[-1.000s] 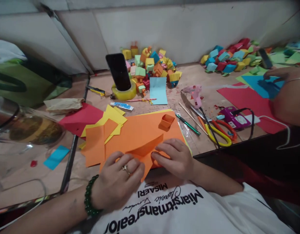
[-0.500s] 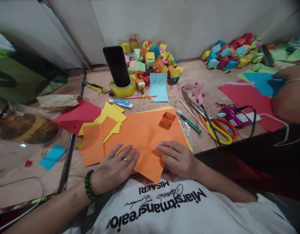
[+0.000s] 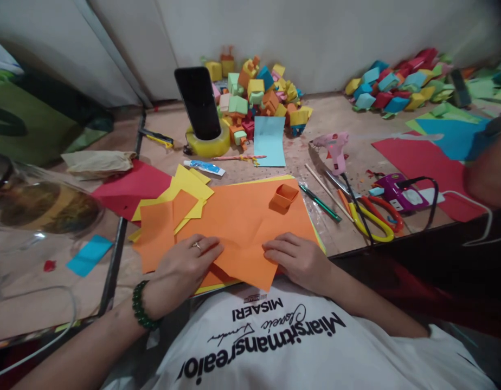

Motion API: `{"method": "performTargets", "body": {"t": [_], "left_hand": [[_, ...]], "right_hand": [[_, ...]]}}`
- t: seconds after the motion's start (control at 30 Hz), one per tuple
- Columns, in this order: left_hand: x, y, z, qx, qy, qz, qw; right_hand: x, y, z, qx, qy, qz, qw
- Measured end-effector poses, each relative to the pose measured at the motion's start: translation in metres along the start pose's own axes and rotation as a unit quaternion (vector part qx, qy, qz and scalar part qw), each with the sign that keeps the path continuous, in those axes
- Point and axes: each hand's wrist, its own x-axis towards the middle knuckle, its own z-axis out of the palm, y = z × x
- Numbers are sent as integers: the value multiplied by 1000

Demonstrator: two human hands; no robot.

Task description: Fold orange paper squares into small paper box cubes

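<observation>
Red paper (image 3: 139, 187) is overlapped by yellow pieces (image 3: 193, 189), which are partly covered in turn by loose orange pieces (image 3: 156, 230). Next, the left hand (image 3: 189, 262) is set back upward, its fingers held close together and their tips placed at the left side of a creased orange piece (image 3: 250, 260). Between both hands this piece is spread upon a large orange sheet (image 3: 230, 211), one corner being pointed toward the white shirt (image 3: 234, 357). Farther back on the sheet, a small orange box (image 3: 285, 196) is placed. The piece's right side is touched by the bent fingers of the right hand (image 3: 301, 262); whether paper is pinched by either hand cannot be told. Beyond, a green pen (image 3: 320, 202), a pink glue gun (image 3: 335, 149) and yellow-and-red-handled scissors (image 3: 372, 230) are seen.
</observation>
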Motion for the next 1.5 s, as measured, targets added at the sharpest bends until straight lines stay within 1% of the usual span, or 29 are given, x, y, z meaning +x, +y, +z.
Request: {"method": "performTargets", "body": {"t": [0.07, 0.17, 0.23, 0.3, 0.4, 0.47, 0.53, 0.63, 0.7, 0.73, 0.8, 0.9, 1.0, 1.07, 1.13, 1.23, 1.37, 1.43, 1.5], "left_hand": [[0, -4, -3, -9, 9, 10, 1000], [0, -4, -7, -20, 24, 50, 998], [1, -1, -8, -27, 12, 77, 997], [4, 3, -8, -43, -6, 93, 995], [7, 6, -6, -102, -8, 96, 990], [9, 7, -4, -158, -8, 62, 985], [11, 5, -2, -211, -9, 1, 977], [17, -1, 3, -248, -6, -105, 963], [23, -5, 6, -251, -10, -160, 955], [26, -7, 7, -252, -16, -176, 951], [34, -9, 7, -259, -31, -193, 946], [45, -10, 5, -271, -63, -212, 937], [51, -7, 2, -286, -93, -229, 926], [53, -5, 1, -285, -104, -234, 924], [53, -4, 0, -277, -113, -237, 924], [52, -1, 0, -261, -124, -233, 929], [49, 1, 1, -220, -122, -228, 940], [47, -1, 4, -223, -101, -239, 940], [45, -4, 7, -266, -58, -270, 924]], "right_hand": [[-1, -1, -1, 26, 8, 13, 1000], [-2, -3, -3, 66, 15, 25, 997], [-2, -5, -7, 81, 20, 36, 996], [-1, -8, -11, 89, 11, 41, 995], [-1, -12, -17, 103, -14, 42, 994], [-2, -15, -20, 116, -14, 52, 992], [-3, -17, -19, 131, -2, 85, 988], [-4, -17, -15, 129, 14, 190, 973], [-2, -15, -12, 87, 27, 251, 964], [-1, -13, -11, 59, 29, 266, 962], [3, -9, -12, 10, 12, 275, 961], [13, -5, -19, -16, -56, 296, 953], [23, -4, -25, -41, -119, 334, 934], [28, -4, -26, -62, -158, 355, 919], [31, -2, -26, -61, -186, 372, 908], [33, 2, -25, -33, -198, 377, 904], [35, 5, -25, -19, -198, 354, 914], [35, 5, -23, 14, -189, 352, 916], [32, 4, -19, 79, -164, 359, 916]]}}
